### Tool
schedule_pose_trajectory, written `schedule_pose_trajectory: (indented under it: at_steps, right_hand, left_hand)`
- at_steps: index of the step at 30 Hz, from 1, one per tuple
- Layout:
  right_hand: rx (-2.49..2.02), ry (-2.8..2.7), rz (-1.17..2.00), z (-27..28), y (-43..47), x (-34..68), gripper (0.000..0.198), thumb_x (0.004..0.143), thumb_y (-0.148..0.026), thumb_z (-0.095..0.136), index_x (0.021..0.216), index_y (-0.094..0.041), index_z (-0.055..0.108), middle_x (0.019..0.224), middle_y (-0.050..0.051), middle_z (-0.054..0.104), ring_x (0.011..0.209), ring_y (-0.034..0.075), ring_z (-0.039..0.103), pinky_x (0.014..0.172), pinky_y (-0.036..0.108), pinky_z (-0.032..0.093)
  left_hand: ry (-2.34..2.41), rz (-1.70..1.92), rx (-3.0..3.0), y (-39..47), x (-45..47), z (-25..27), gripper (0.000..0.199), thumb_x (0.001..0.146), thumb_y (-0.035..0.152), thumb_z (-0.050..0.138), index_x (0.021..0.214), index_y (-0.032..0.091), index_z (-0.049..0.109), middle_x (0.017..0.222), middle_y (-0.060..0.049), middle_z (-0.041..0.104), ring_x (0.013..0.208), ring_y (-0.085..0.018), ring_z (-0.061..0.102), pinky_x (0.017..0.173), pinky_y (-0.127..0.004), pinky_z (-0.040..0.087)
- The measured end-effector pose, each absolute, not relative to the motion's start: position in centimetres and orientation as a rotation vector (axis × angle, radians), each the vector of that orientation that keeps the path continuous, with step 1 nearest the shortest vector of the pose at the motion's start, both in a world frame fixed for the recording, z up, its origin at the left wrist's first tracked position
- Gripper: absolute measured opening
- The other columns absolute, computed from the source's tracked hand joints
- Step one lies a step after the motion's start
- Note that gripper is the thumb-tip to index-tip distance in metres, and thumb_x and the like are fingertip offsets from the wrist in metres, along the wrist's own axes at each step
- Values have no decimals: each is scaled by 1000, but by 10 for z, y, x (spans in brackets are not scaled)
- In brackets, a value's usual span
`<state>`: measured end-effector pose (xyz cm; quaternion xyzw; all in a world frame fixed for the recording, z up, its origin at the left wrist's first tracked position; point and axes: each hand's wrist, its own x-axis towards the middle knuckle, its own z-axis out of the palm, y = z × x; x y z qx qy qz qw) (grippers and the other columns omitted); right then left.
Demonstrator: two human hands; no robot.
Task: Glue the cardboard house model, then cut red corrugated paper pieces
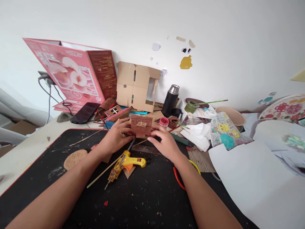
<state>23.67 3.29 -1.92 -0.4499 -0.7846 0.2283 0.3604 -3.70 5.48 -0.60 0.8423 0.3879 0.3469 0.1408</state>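
Between my two hands stands a small reddish-brown model house piece (141, 129), upright, with a tan cross-shaped detail on its front. My left hand (118, 135) grips its left edge, fingers behind and thumb low. On the opposite edge, my right hand (164, 141) holds it with thumb and fingertips. Just in front lies a yellow glue gun (125, 163) with an orange trigger, its nozzle pointing toward me. A thin wooden stick (105, 171) lies beside the gun. Under my right forearm are red and yellow tool handles (178, 178), partly hidden.
Behind my hands are a black thermos (171, 100), paint jars (164, 122), a cardboard sheet (137, 86) and a small model wall with a window (114, 111). A phone (85, 113) and pink box (71, 73) stand left. White paper (257, 181) covers the right side of the black mat (152, 203).
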Motion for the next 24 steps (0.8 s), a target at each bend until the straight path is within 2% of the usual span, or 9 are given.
schedule_pose_trajectory:
  at_steps: [7, 11, 14, 17, 20, 24]
  right_hand:
    - [-1185, -2037, 604, -19, 33, 235, 15, 104, -20, 71, 89, -23, 73, 122, 9, 73, 118, 28, 71, 103, 42, 53]
    - [-1183, -2014, 613, -18, 33, 235, 15, 103, -21, 73, 88, -22, 72, 121, 8, 73, 114, 26, 71, 99, 39, 52]
    - [-1192, -2023, 603, -19, 34, 235, 18, 103, -21, 73, 86, -22, 71, 114, 6, 73, 105, 24, 71, 92, 35, 51]
    - [-1211, -2041, 596, -19, 35, 235, 21, 104, -21, 72, 84, -21, 70, 102, 4, 71, 96, 22, 69, 86, 34, 50]
    - [-1214, -2037, 603, -19, 36, 236, 21, 104, -20, 71, 83, -21, 69, 98, 3, 70, 94, 21, 68, 85, 34, 49]
    - [-1231, -2041, 615, -18, 36, 237, 22, 105, -23, 71, 83, -22, 71, 96, 3, 70, 92, 22, 67, 84, 34, 48]
  left_hand:
    - [1142, 910, 2458, 55, -35, -5, 14, 93, 31, 73, 92, 27, 86, 139, -8, 78, 142, -38, 58, 121, -62, 43]
    - [1072, 910, 2460, 56, -33, -3, 13, 93, 29, 72, 91, 26, 85, 134, -7, 81, 143, -35, 59, 123, -58, 42]
    - [1066, 858, 2449, 56, -32, -1, 15, 94, 29, 70, 87, 25, 83, 114, -6, 85, 126, -32, 70, 117, -51, 48]
    - [1152, 778, 2382, 55, -31, 1, 17, 93, 30, 68, 87, 25, 83, 98, -5, 86, 100, -28, 76, 100, -44, 56]
    - [1239, 755, 2310, 53, -30, 3, 18, 90, 34, 69, 90, 26, 86, 97, -4, 86, 95, -27, 76, 92, -39, 58]
    - [1280, 743, 2259, 51, -28, 7, 19, 87, 35, 70, 86, 27, 87, 96, -3, 87, 89, -26, 77, 90, -38, 59]
